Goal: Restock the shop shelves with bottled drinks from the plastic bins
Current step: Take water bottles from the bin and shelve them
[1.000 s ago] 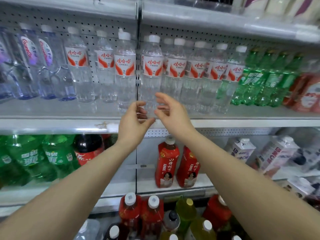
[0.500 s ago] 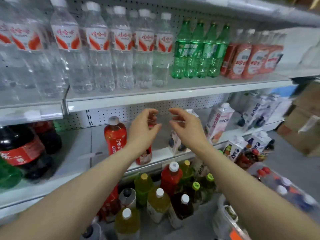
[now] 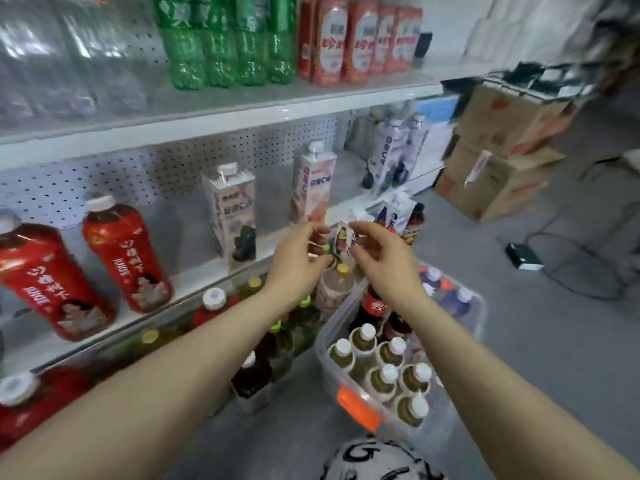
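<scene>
My left hand [image 3: 297,258] and my right hand [image 3: 378,259] hover side by side in the air, fingers loosely curled, with nothing in them. They hang in front of the middle shelf's edge [image 3: 221,271] and above the far end of a clear plastic bin [image 3: 332,367] on the floor. The bin holds several white-capped yellow-green bottles [image 3: 379,377], a cola bottle [image 3: 375,306] and blue bottles [image 3: 457,301]. Red juice bottles [image 3: 126,254] and tall cartons [image 3: 232,209] stand on the middle shelf.
The upper shelf carries water bottles [image 3: 69,64], green bottles [image 3: 221,43] and red-labelled bottles [image 3: 360,39]. Assorted bottles [image 3: 256,372] stand low beside the bin. Cardboard boxes [image 3: 502,157] are stacked at right, with a black device [image 3: 523,262] and cables on the grey floor.
The view has swung down and right from the water shelf to the bin. Both hands came down from the upper shelf edge, still side by side and holding nothing.
</scene>
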`<state>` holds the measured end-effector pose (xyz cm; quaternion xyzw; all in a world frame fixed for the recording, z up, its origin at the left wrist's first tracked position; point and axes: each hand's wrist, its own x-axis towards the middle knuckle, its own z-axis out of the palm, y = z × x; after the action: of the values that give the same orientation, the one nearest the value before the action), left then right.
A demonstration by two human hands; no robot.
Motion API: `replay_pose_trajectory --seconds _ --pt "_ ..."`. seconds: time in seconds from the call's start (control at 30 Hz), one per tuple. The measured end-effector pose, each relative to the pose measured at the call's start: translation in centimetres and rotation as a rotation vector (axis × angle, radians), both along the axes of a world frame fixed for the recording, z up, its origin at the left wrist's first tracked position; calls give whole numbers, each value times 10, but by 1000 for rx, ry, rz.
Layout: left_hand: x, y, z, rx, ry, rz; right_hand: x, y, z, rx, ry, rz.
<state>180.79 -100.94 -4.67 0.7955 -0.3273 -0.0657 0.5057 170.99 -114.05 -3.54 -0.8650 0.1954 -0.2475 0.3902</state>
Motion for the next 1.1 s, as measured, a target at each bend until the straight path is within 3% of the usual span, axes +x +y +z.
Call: replay_pose_trajectory --seconds 0.37,0.63,1.1 --pt "-59 -120 -52 104 134 -231 -84 -112 -54 54 83 -223" --pt "-70 -172 -90 273 212 -276 -102 -167 -107 152 188 -331" --pt "-65 -211 -127 418 296 -330 -73 -203 -175 268 401 -234"
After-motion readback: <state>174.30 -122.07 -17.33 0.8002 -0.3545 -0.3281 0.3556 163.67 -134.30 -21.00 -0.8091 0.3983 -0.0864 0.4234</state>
